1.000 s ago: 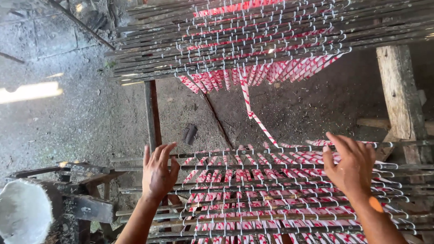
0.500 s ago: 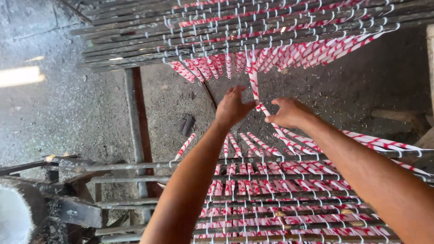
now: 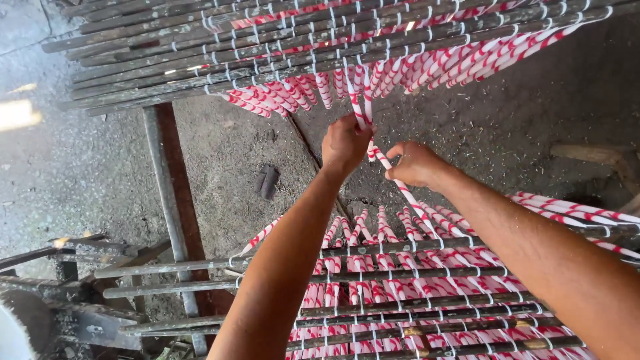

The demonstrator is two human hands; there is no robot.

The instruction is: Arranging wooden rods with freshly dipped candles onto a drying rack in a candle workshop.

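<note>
Both hands up off the lower frame of grey metal rods (image 3: pixel 400 272) — left hand (image 3: pixel 343 143) and right hand (image 3: pixel 415 163) now pinching one red-and-white striped strip (image 3: pixel 373 150) under the upper rack of grey rods (image 3: pixel 267 47); repositioning seems underway.

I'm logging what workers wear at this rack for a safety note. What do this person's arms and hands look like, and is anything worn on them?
Both arms are bare as far as the picture shows: no sleeves, no gloves, no watch, bracelet or ring to be seen. The left hand and right hand are uncovered, and both forearms run bare to the lower edge of the picture.
</note>
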